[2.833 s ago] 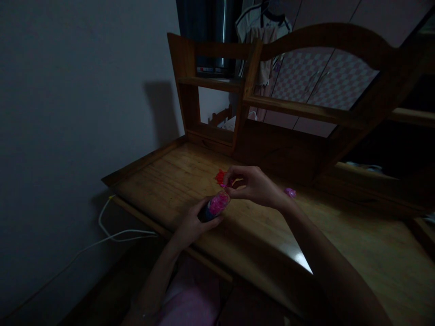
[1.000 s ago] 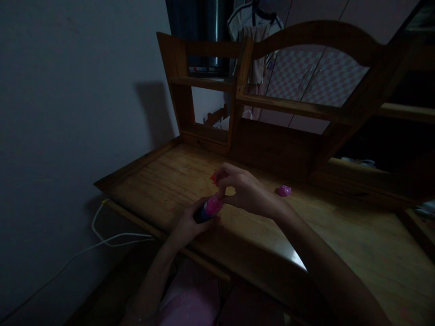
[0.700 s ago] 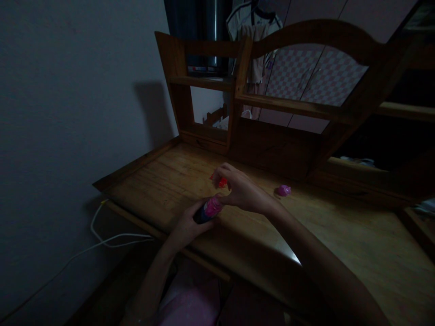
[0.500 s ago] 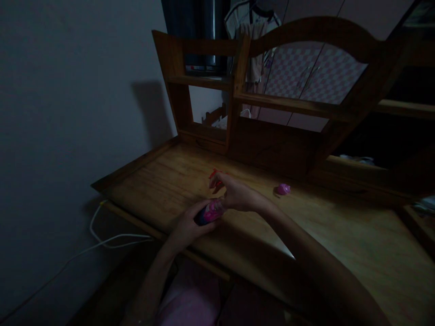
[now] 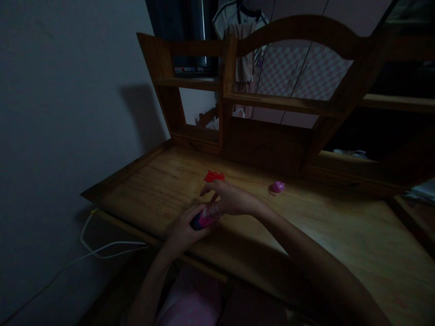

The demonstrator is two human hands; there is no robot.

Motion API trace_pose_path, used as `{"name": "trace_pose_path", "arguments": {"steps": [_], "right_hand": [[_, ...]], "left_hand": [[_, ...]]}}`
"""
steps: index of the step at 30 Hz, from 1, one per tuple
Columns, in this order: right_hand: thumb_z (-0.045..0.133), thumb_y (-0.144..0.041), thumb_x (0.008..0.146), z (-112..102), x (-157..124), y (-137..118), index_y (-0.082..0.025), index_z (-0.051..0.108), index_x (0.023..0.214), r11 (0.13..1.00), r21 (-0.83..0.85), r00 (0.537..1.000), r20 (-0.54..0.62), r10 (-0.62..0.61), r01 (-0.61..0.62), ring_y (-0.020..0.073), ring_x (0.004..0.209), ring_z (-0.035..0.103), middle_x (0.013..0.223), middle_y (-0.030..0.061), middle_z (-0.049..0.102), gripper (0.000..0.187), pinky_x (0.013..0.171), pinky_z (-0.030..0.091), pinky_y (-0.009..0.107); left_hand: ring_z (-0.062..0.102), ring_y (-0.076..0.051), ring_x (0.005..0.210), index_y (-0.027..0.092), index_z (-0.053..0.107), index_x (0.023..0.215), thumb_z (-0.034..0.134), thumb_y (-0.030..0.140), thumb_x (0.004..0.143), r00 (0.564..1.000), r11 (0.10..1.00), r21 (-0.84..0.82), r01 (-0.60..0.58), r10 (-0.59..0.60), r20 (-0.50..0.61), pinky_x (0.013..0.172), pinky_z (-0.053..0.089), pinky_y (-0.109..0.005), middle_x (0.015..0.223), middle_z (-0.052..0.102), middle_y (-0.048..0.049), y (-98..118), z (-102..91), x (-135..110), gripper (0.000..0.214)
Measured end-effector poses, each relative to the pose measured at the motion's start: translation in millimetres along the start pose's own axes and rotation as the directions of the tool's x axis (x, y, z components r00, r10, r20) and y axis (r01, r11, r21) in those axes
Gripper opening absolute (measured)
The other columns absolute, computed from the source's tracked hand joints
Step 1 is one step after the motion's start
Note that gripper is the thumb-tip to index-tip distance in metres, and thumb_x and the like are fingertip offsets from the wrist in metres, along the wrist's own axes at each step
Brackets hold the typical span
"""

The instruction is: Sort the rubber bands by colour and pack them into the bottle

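Note:
My left hand (image 5: 181, 230) is wrapped round a small clear bottle (image 5: 205, 218) with pink stuff inside and a dark base, held near the desk's front edge. My right hand (image 5: 228, 200) rests at the bottle's open end, fingers bent, fingertips touching it; whether it pinches anything is too dark to tell. A small heap of red pieces (image 5: 214, 176) lies on the wooden desk (image 5: 319, 226) just beyond my right hand. A pink cap-like piece (image 5: 277, 186) sits farther right on the desk.
A wooden hutch with shelves (image 5: 217, 86) rises at the back of the desk. A grey wall stands to the left. A white cable (image 5: 108, 246) trails below the desk's left end. Clothes hang behind the hutch.
My right hand dropped from above the bottle's mouth to lie lower against it, uncovering the red heap. The bottle has tilted flatter. The view has shifted a little to the right.

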State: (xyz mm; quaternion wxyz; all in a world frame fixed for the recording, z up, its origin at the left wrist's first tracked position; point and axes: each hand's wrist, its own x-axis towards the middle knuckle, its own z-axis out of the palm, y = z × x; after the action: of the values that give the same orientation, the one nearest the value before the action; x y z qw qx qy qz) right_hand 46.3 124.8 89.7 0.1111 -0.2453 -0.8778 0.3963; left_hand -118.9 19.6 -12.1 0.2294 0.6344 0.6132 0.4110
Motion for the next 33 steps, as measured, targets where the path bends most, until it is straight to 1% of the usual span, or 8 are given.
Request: {"name": "trace_pose_path", "arguments": {"steps": [5, 12, 14, 17, 20, 23, 27, 33], "right_hand": [[0.068, -0.013, 0.077, -17.2, -1.0, 0.8, -0.018, 0.061, 0.115, 0.983, 0.14, 0.992, 0.018, -0.126, 0.122, 0.0164, 0.093, 0.067, 0.119, 0.0092, 0.062, 0.039, 0.069, 0.053, 0.024], [0.066, -0.019, 0.082, -40.1, -2.0, -1.7, -0.016, 0.064, 0.111, 0.947, 0.288, 0.99, -0.048, -0.134, 0.143, 0.0172, 0.098, 0.065, 0.112, 0.008, 0.068, 0.029, 0.082, 0.053, 0.03], [0.061, -0.016, 0.084, -42.4, -1.3, 1.2, -0.015, 0.064, 0.11, 0.95, 0.276, 0.984, -0.142, -0.111, 0.147, 0.0165, 0.095, 0.065, 0.106, 0.0078, 0.069, 0.025, 0.08, 0.052, 0.03], [0.06, -0.011, 0.08, -35.7, -1.0, 7.8, -0.015, 0.065, 0.103, 0.996, 0.029, 0.973, -0.22, -0.076, 0.084, 0.0147, 0.083, 0.064, 0.099, 0.0069, 0.069, 0.024, 0.073, 0.05, 0.027], [0.065, -0.009, 0.072, -16.4, -2.1, 11.7, -0.017, 0.067, 0.097, 0.967, -0.232, 0.994, 0.07, -0.088, 0.102, 0.0142, 0.078, 0.061, 0.094, 0.005, 0.068, 0.026, 0.068, 0.046, 0.024], [0.066, -0.01, 0.07, 8.2, -3.0, 10.9, -0.018, 0.067, 0.098, 0.94, -0.276, 0.925, 0.368, -0.089, 0.201, 0.0146, 0.077, 0.061, 0.091, 0.0039, 0.069, 0.029, 0.063, 0.044, 0.022], [0.062, -0.009, 0.07, 29.7, -5.8, 3.7, -0.018, 0.069, 0.102, 0.9, -0.387, 0.919, 0.393, -0.038, 0.203, 0.0171, 0.071, 0.062, 0.089, 0.0066, 0.07, 0.034, 0.055, 0.04, 0.023], [0.07, -0.013, 0.065, 31.9, -10.0, -5.5, -0.015, 0.071, 0.083, 0.848, -0.523, 0.946, 0.312, 0.094, 0.088, 0.0176, 0.062, 0.062, 0.075, 0.0067, 0.069, 0.018, 0.047, 0.034, 0.023]], "left_hand": [[0.063, -0.026, 0.108, 0.022, 0.059, 0.122, 0.073, 0.043, 0.073, 0.996, 0.995, -0.064, 0.083, -0.084, -0.015, 0.094, 0.05, -0.038, 0.117, 0.067, -0.0068, 7.7, -3.7, 1.1, 0.054], [0.064, -0.027, 0.103, 0.018, 0.06, 0.121, 0.074, 0.045, 0.071, 0.972, 0.969, -0.154, 0.195, -0.212, -0.104, 0.089, 0.051, -0.038, 0.111, 0.069, -0.0074, 7.5, -8.4, 5.2, 0.059], [0.065, -0.026, 0.096, 0.016, 0.061, 0.119, 0.073, 0.047, 0.071, 0.931, 0.952, -0.2, 0.233, -0.278, -0.239, 0.085, 0.052, -0.036, 0.105, 0.069, -0.0068, 2.3, -8.5, 6.7, 0.057], [0.064, -0.022, 0.092, 0.017, 0.062, 0.114, 0.069, 0.05, 0.075, 0.828, 0.932, -0.286, 0.223, -0.336, -0.448, 0.081, 0.052, -0.031, 0.1, 0.068, -0.0054, -3.1, -8.1, 8.0, 0.051], [0.063, -0.02, 0.089, 0.017, 0.063, 0.11, 0.07, 0.051, 0.074, 0.785, 0.933, -0.298, 0.2, -0.335, -0.522, 0.077, 0.052, -0.027, 0.097, 0.067, -0.0043, -4.4, -7.5, 8.1, 0.05], [0.062, -0.019, 0.085, 0.017, 0.063, 0.109, 0.069, 0.051, 0.074, 0.8, 0.943, -0.273, 0.193, -0.312, -0.513, 0.074, 0.051, -0.025, 0.094, 0.066, -0.0037, -4.3, -7.2, 8.3, 0.049], [0.062, -0.02, 0.087, 0.016, 0.063, 0.112, 0.069, 0.051, 0.075, 0.821, 0.945, -0.261, 0.198, -0.305, -0.483, 0.076, 0.05, -0.027, 0.095, 0.066, -0.0043, -4.2, -7.7, 8.9, 0.051], [0.063, -0.021, 0.09, 0.018, 0.062, 0.113, 0.068, 0.049, 0.076, 0.843, 0.944, -0.279, 0.177, -0.292, -0.452, 0.08, 0.049, -0.028, 0.098, 0.067, -0.0038, 2.2, -7.9, 9.0, 0.049]]}}
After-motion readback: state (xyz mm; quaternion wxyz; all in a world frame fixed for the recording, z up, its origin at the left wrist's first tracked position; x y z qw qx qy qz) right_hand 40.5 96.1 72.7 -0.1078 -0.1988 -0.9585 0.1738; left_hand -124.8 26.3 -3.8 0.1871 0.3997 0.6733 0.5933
